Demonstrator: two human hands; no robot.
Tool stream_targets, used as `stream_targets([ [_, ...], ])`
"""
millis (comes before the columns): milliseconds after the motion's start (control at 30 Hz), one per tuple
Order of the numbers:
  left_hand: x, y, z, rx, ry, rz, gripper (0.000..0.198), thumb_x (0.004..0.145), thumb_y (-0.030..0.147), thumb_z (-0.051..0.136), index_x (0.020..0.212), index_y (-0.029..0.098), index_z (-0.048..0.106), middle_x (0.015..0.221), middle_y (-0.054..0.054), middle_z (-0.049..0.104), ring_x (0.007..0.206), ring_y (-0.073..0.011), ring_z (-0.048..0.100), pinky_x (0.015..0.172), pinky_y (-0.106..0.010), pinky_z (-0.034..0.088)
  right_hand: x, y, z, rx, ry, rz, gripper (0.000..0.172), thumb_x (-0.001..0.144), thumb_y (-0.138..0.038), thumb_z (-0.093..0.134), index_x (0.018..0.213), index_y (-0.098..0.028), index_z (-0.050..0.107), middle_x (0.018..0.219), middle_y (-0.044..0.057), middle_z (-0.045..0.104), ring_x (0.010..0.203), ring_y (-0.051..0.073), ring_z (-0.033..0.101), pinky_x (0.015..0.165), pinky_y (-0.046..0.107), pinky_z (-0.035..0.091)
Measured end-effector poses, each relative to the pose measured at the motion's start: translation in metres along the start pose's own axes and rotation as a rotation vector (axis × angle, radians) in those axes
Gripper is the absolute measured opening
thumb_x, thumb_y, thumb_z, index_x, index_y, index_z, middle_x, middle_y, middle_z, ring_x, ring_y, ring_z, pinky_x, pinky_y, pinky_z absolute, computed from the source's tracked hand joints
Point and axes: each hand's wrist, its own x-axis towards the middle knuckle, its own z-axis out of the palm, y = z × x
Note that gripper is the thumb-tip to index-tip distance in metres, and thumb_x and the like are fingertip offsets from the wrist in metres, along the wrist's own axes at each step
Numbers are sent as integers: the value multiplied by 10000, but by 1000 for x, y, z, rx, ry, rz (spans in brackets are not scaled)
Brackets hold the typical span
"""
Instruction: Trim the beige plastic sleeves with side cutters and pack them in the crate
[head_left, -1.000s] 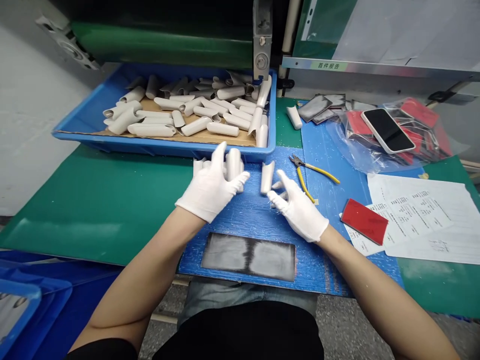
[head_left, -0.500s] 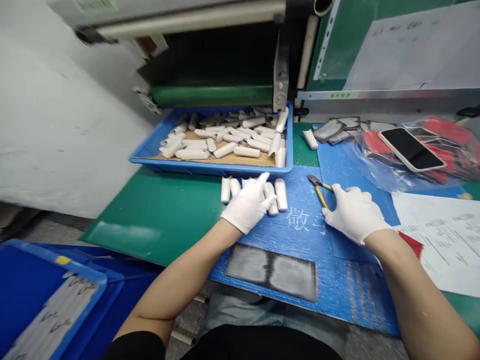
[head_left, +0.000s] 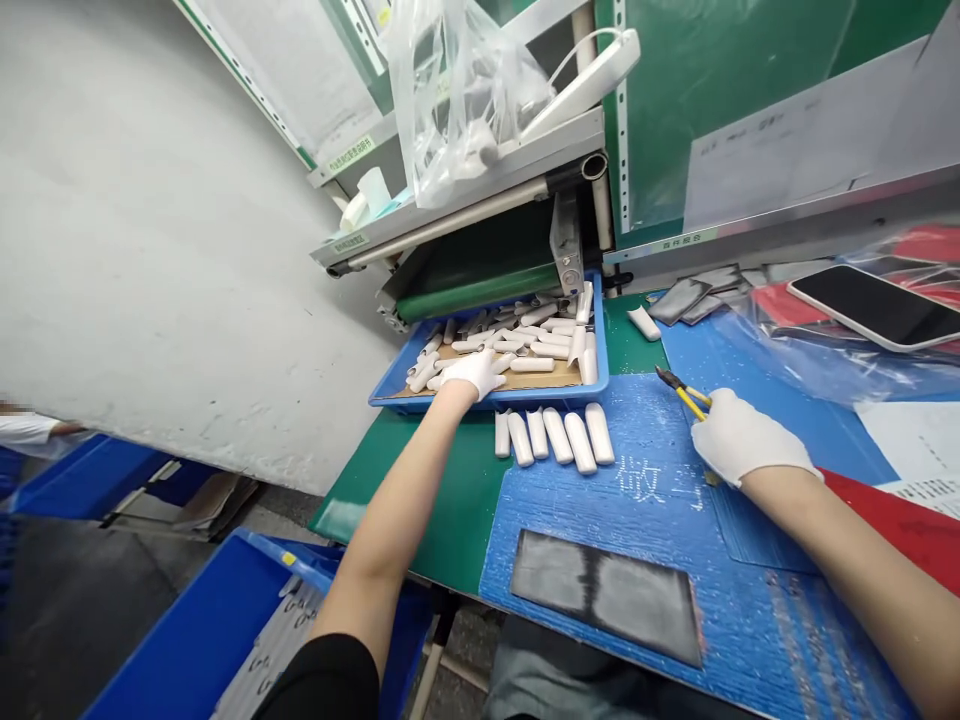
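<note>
Over the blue tray's near rim (head_left: 487, 399), my left gloved hand (head_left: 471, 372) bends its fingers among white tubes (head_left: 532, 350), grasp unclear; my right gloved hand (head_left: 750, 437) curls at yellow-handled side cutters (head_left: 679, 392), hold hidden; six tubes (head_left: 559, 437) lie usefully parallel on the blue mat (head_left: 675, 560).

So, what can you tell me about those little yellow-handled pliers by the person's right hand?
These small cutting pliers have short, dark metal jaws and two slim yellow handles, probably plastic-coated. They are too small in view to tell whether the jaws are open. The jaws point away from the person and towards the upper left of the view, over the blue textured mat. The handles run beneath the white-gloved right hand, which hides their ends. The hand touches them, but the view doesn't show whether it is gripping them.
</note>
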Motion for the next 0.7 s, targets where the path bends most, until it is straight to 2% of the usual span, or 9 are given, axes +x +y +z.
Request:
stream_targets([
  [100,36,-1,-5,84,-125,-1,499,1011,477,685,1405,178,624,1403,-135,655,1237,-281,664,1060,-517,566,0,4,0,6,4,-22,323,999,-274,398,1236,-182,597,1128,260,676,1010,422,721,797,519,492],
  [200,52,3,-1,163,-195,7,422,1019,425,691,1353,169,654,1389,-125,653,1232,-274,660,1054,-518,577,-3,2,-1,20,-5,-25,298,973,-274,427,1203,-212,606,1149,226,686,1008,422,724,815,541,524],
  [333,52,-1,-3,225,-208,35,433,1023,432,684,1366,170,647,1387,-125,654,1222,-271,665,1048,-514,580,-1,3,-2,42,-23,-18,324,958,-301,447,1228,-209,602,1199,216,685,1018,420,721,852,579,549],
  [533,44,-15,-32,266,-139,-9,506,1043,503,630,1425,173,606,1359,-132,669,1185,-267,684,1023,-504,588,2,3,-3,49,-43,-9,305,957,-331,451,1203,-211,586,1152,190,696,1005,415,719,831,577,559],
  [633,38,-12,-43,292,-146,23,473,1038,495,640,1395,184,630,1340,-123,681,1174,-259,686,1024,-493,585,2,3,-4,47,-52,-10,286,952,-336,464,1178,-210,587,1146,192,696,1007,417,718,823,572,560],
  [700,34,-3,-44,316,-169,84,411,1015,473,681,1306,183,683,1311,-113,697,1187,-260,680,1049,-501,568,2,3,-4,49,-51,-18,276,952,-341,470,1166,-212,588,1127,185,700,981,410,719,812,566,561],
])
